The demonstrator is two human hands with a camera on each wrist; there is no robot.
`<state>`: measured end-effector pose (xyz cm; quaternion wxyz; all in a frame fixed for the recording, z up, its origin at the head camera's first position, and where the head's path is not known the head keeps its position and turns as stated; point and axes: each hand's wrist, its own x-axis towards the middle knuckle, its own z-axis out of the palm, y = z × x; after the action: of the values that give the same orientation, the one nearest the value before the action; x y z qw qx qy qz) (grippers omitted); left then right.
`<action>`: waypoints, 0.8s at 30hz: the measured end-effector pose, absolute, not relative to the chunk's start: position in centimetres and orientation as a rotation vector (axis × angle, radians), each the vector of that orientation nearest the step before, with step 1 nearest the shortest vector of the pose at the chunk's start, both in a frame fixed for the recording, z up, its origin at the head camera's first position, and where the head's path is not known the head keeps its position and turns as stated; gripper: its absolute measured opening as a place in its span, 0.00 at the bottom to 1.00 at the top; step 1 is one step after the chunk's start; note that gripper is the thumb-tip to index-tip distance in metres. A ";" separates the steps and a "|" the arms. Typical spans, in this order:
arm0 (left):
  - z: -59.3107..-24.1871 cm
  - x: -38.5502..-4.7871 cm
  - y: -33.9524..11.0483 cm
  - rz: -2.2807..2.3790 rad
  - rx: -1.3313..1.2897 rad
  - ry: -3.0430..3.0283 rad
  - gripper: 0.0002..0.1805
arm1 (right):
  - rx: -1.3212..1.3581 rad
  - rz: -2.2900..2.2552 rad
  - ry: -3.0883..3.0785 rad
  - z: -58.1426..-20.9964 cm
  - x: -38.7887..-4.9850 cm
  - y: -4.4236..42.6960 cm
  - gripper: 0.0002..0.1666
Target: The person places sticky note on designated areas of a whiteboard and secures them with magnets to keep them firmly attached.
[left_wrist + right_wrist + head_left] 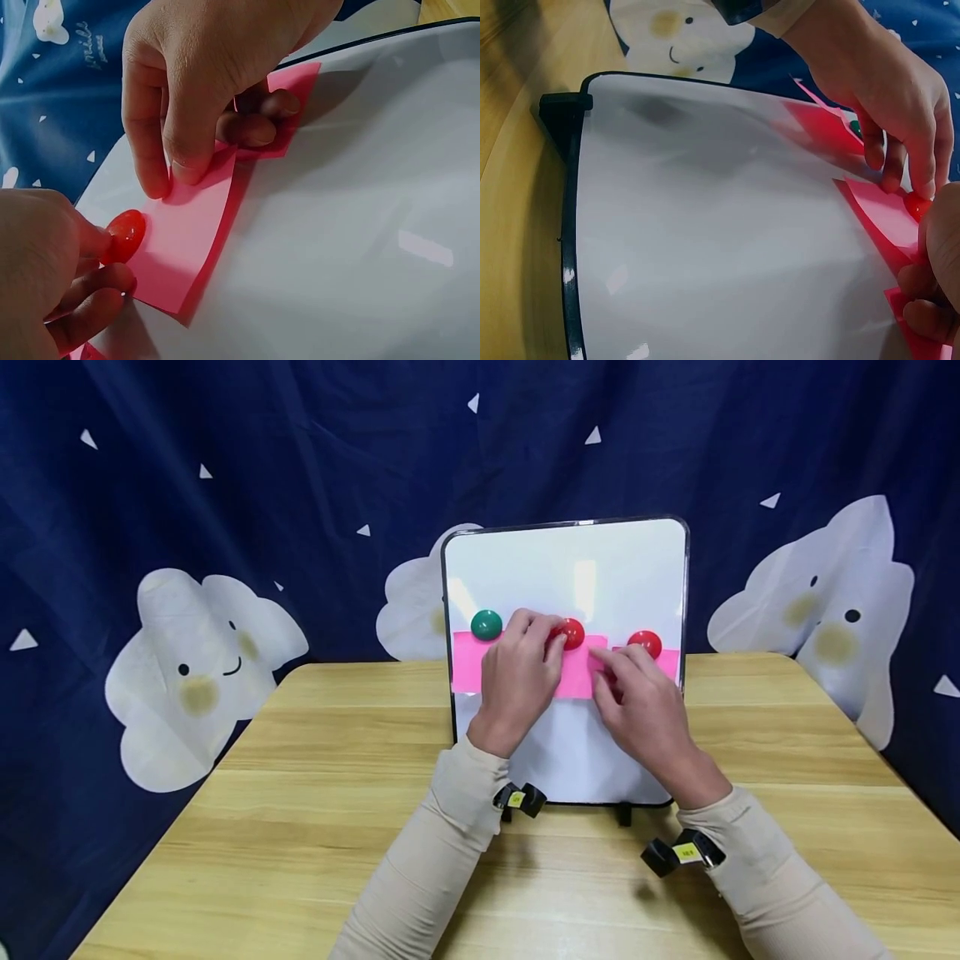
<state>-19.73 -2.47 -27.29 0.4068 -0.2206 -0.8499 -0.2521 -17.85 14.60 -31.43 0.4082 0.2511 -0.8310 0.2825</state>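
On an upright whiteboard (pixel 562 743), a middle pink sticky note (pixel 180 247) sits under a red round magnet (pixel 126 234). My left hand (pixel 521 672) pinches that magnet at the note's upper part. My right hand (pixel 648 710) holds the same note by its right side between thumb and index finger; its other fingers are curled in front of the right-hand pink note (pixel 300 90). In the right wrist view, the left hand (pixel 900 97) reaches down to the red magnet, while the right hand (pixel 941 255) is partly cut off by the frame edge.
A green magnet (pixel 487 625) holds the left pink note (pixel 467 668), and another red magnet (pixel 645 644) is at the right note's top. The board's black feet (pixel 624 814) stand on a wooden table (pixel 315 802). Behind hangs a dark blue curtain (pixel 330 460) with clouds.
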 end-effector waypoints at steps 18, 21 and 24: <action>-29.4 -17.5 -6.7 -0.601 -0.623 -2.034 0.07 | 0.576 0.772 -2.111 -31.1 -17.6 14.5 0.16; -29.8 -17.2 -7.4 -0.597 -0.649 -2.028 0.06 | 0.586 0.774 -2.089 -31.1 -17.4 14.7 0.13; -30.1 -17.0 -7.9 -0.580 -0.663 -2.035 0.06 | 0.592 0.771 -2.058 -31.0 -17.2 15.2 0.11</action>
<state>-16.98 -7.85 -30.13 0.4457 -0.2677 -0.8215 -0.2342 -17.19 15.19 -31.00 0.4195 0.2363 -0.8207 0.3075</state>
